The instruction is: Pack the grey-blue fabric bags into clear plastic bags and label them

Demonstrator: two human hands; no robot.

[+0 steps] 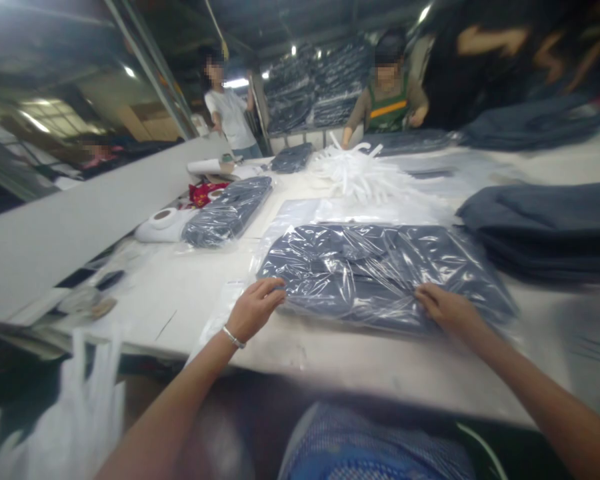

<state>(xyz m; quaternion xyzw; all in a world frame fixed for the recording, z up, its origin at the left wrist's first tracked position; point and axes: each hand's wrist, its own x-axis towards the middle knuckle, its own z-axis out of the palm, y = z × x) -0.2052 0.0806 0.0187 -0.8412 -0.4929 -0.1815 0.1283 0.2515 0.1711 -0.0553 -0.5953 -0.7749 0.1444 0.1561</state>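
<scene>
At frame centre, the left hand [254, 308] (wearing a bracelet [234, 338]) and right hand [446, 308] pinch a clear plastic bag [347, 290] around folded dark-blue fabric [325, 247].

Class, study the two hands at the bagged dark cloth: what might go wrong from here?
The clear plastic bag might tear where the right hand pinches it. Pushed back, it could disturb the loose white strips behind it. Slid rightward, it may bump the folded blue-grey cloth beside it.
</scene>
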